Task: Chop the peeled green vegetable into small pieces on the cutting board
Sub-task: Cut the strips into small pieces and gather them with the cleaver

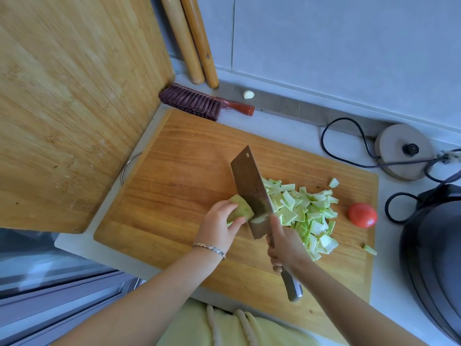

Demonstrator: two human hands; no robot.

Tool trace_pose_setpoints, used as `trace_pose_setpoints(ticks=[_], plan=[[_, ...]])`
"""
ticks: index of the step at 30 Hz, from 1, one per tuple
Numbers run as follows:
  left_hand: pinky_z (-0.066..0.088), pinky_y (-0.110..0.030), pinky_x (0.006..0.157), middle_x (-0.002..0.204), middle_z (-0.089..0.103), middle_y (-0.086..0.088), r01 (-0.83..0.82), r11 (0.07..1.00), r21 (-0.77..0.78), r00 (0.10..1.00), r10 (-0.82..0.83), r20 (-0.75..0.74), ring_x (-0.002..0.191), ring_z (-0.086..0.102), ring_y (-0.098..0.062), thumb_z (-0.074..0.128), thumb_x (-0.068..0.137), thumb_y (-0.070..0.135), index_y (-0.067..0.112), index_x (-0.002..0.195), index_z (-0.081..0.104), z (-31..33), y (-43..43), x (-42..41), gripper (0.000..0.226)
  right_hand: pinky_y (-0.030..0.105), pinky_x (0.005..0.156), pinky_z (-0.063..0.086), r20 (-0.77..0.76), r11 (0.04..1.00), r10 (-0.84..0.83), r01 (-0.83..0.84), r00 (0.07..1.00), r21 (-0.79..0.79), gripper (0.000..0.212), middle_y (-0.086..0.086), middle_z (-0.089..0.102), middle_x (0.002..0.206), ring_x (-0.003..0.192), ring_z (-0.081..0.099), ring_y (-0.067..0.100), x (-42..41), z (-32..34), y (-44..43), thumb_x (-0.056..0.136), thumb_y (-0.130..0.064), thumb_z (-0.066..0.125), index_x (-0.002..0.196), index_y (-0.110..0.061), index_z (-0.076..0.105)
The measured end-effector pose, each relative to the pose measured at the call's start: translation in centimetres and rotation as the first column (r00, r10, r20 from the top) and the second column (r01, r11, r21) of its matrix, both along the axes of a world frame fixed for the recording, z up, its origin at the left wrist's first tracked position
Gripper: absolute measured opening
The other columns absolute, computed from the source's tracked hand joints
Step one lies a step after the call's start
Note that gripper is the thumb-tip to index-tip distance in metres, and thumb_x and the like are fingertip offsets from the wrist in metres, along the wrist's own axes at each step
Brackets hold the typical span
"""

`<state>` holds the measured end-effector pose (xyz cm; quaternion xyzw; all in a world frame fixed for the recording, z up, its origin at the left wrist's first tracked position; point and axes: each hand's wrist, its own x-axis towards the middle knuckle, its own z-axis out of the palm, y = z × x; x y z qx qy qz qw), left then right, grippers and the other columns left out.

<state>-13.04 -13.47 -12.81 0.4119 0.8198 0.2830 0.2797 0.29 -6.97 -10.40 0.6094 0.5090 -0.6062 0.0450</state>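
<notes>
Head view: the left grip (pixel 219 223) curls round the uncut green vegetable (pixel 240 208) on the cutting board (pixel 174 171) — the right grip (pixel 285 248) clasps the cleaver (pixel 249 188), its blade against the vegetable. Chopped pieces (pixel 306 213) lie heaped beside the blade, with a tomato (pixel 363 215) nearby.
</notes>
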Motion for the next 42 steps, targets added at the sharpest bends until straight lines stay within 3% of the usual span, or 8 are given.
trace_pose_setpoints(ticks=[6,11,17,28,32,35,38,42], plan=[[0.046,-0.022,0.083,0.12,0.054,-0.005,-0.027,0.999,0.025,1.0,0.026,0.017,0.105,0.055,-0.018,0.064,0.084,0.02,0.008,0.118,0.059,-0.2,0.0,-0.1,0.037,0.02,0.041,0.025,-0.028,1.0,0.006,-0.007,1.0,-0.025,0.057,-0.005,0.028,0.037,0.032,0.024,0.014,1.4,3.1,1.4,0.093,-0.059,0.031,0.059,-0.014,0.035],[0.051,-0.032,0.085,0.118,0.055,-0.007,-0.011,0.999,0.032,1.0,0.011,-0.004,0.105,0.055,-0.021,0.064,0.083,0.019,0.007,0.117,0.06,-0.3,0.0,-0.1,0.036,0.019,0.041,0.023,-0.045,0.998,0.065,-0.065,0.997,0.003,0.057,-0.003,0.026,0.039,0.032,0.022,0.013,1.2,4.8,1.3,0.093,-0.058,0.031,0.057,-0.014,0.033],[0.044,-0.023,0.079,0.114,0.056,-0.006,0.005,1.0,0.022,0.999,-0.004,-0.043,0.097,0.055,-0.021,0.062,0.085,0.022,0.009,0.118,0.059,-0.3,0.0,0.0,0.036,0.019,0.039,0.025,-0.004,0.99,0.128,-0.127,0.992,0.054,0.057,-0.006,0.028,0.037,0.031,0.024,0.012,0.8,5.0,0.8,0.093,-0.057,0.03,0.056,-0.014,0.033],[0.047,-0.032,0.086,0.107,0.059,-0.008,-0.01,0.999,0.051,0.999,0.013,-0.048,0.101,0.055,-0.025,0.063,0.084,0.017,0.009,0.112,0.063,-0.7,0.1,0.2,0.029,0.029,0.049,0.025,0.126,0.96,0.214,-0.232,0.969,0.156,0.052,-0.003,0.029,0.049,0.044,0.027,0.014,1.7,2.0,-1.4,0.092,-0.057,0.028,0.063,-0.014,0.035],[0.047,-0.03,0.087,0.109,0.059,-0.007,-0.018,0.998,0.067,0.999,0.021,-0.042,0.101,0.055,-0.024,0.063,0.084,0.018,0.009,0.113,0.063,-0.6,0.0,0.3,0.03,0.029,0.052,0.032,0.179,0.938,0.254,-0.287,0.951,0.195,0.055,0.007,0.042,0.057,0.05,0.037,0.018,-0.2,0.2,-1.3,0.094,-0.055,0.025,0.067,-0.009,0.039],[0.049,-0.031,0.087,0.115,0.058,-0.006,-0.029,0.997,0.066,0.999,0.031,-0.019,0.103,0.055,-0.023,0.064,0.084,0.021,0.009,0.116,0.061,-0.6,-0.2,0.1,0.034,0.026,0.046,0.031,0.099,0.975,0.167,-0.18,0.981,0.131,0.057,0.002,0.036,0.048,0.04,0.032,0.016,-0.4,-0.4,-0.7,0.093,-0.058,0.027,0.061,-0.012,0.035],[0.051,-0.034,0.09,0.122,0.055,-0.006,-0.048,0.996,0.077,0.998,0.046,0.037,0.109,0.054,-0.02,0.065,0.083,0.02,0.009,0.118,0.059,-0.6,-0.6,0.0,0.038,0.02,0.041,0.024,-0.014,0.998,-0.015,0.014,1.0,-0.069,0.056,-0.003,0.026,0.041,0.033,0.023,0.013,0.4,0.7,0.3,0.094,-0.057,0.029,0.058,-0.014,0.033],[0.052,-0.036,0.088,0.117,0.057,-0.007,-0.081,0.994,0.079,0.996,0.077,0.052,0.107,0.055,-0.019,0.066,0.082,0.017,0.006,0.115,0.061,-0.6,-0.5,-0.1,0.035,0.021,0.041,0.024,-0.031,0.998,-0.006,0.004,0.999,-0.067,0.057,-0.002,0.026,0.042,0.034,0.023,0.014,1.4,2.9,1.0,0.094,-0.058,0.029,0.059,-0.013,0.034]])
